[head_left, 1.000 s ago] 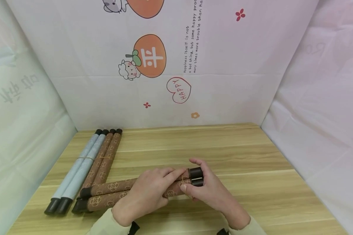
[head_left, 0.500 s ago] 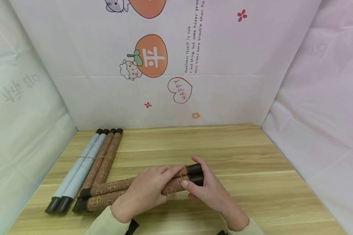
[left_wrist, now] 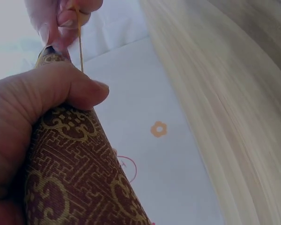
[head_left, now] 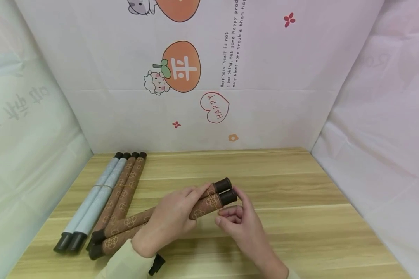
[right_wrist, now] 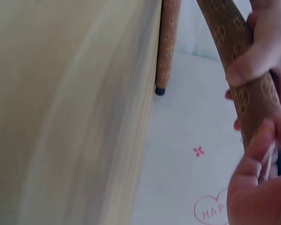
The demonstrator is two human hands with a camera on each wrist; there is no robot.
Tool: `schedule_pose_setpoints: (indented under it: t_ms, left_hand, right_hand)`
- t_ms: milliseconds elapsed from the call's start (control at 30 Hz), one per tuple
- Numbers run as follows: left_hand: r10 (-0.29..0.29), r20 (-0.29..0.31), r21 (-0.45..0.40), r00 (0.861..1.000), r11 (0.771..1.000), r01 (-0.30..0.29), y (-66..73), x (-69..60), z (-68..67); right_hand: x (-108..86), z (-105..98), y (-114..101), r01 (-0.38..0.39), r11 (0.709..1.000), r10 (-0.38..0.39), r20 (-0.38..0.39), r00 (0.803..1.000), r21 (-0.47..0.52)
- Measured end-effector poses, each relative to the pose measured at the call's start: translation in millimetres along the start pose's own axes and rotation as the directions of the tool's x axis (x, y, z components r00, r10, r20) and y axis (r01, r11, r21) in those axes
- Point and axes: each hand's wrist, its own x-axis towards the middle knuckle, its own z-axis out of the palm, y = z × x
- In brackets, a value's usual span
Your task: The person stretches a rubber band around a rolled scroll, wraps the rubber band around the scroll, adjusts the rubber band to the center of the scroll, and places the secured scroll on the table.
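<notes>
A pair of brown patterned scrolls (head_left: 204, 209) with black end caps lies aslant at the front middle, right ends lifted. My left hand (head_left: 171, 213) grips both scrolls near their right ends, its thumb across the cloth in the left wrist view. Close to the black caps, a thin yellowish rubber band (head_left: 213, 201) crosses the pair. My right hand (head_left: 246, 228) pinches this band between thumb and fingers. In the left wrist view the rubber band (left_wrist: 80, 44) stretches taut from the scroll up to those fingertips. The left fingers under the scrolls are hidden.
Left on the wooden table (head_left: 283, 178) lie two light blue scrolls (head_left: 90, 203) and two brown scrolls (head_left: 130, 186), with a thin band across them. The held pair's left ends overlap the near ends of these brown scrolls. A printed white cloth (head_left: 265, 97) hangs behind.
The right ends of the held scrolls have risen and shifted left. My right hand has come off the black caps and drawn the rubber band outward below the scrolls.
</notes>
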Motion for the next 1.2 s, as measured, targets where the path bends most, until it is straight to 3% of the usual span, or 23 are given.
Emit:
schedule_pose_setpoints:
  t_ms: [300, 500, 567, 700, 767, 900, 1000, 1067, 1200]
  left_hand:
    - [-0.043, -0.01, -0.021, 0.999, 0.999, 0.043, -5.8, 2.1, -1.5]
    - [-0.045, -0.032, -0.024, 0.998, 0.999, 0.044, -5.5, 2.7, -3.1]
    - [-0.036, -0.049, -0.013, 0.998, 0.999, 0.035, -4.8, 2.9, -3.2]
    - [-0.027, -0.085, 0.013, 0.996, 1.0, 0.028, -4.6, 2.8, -2.6]
    - [-0.027, -0.1, 0.022, 0.995, 0.999, 0.029, -4.7, 2.6, -2.2]
    - [-0.026, -0.119, 0.028, 0.992, 0.999, 0.03, -5.1, 2.2, -1.0]
    - [-0.034, -0.122, 0.029, 0.992, 0.999, 0.038, -6.2, 2.2, 0.2]
    - [-0.046, -0.118, 0.032, 0.992, 0.998, 0.05, -7.5, 2.4, 0.8]
    - [-0.07, -0.098, 0.037, 0.993, 0.997, 0.074, -11.1, 2.4, 1.5]
  right_hand:
    - [-8.8, 10.5, 0.8, 0.079, 0.993, -0.09, -0.139, 0.986, -0.084]
    - [-10.0, 16.1, 2.2, 0.124, 0.976, -0.138, -0.069, 0.988, -0.179]
    - [-9.5, 17.4, 2.8, 0.165, 0.948, -0.18, -0.029, 0.983, -0.271]
    - [-9.5, 18.3, 5.9, 0.268, 0.852, -0.289, 0.024, 0.957, -0.45]
    - [-10.5, 18.5, 7.5, 0.303, 0.814, -0.331, 0.034, 0.943, -0.495]
    - [-12.6, 18.7, 8.1, 0.342, 0.799, -0.376, 0.033, 0.926, -0.494]
    - [-13.6, 18.0, 7.7, 0.398, 0.787, -0.432, 0.04, 0.901, -0.471]
    - [-14.3, 17.3, 7.4, 0.449, 0.762, -0.484, 0.049, 0.874, -0.466]
    - [-16.2, 16.5, 7.4, 0.567, 0.664, -0.617, 0.071, 0.784, -0.488]
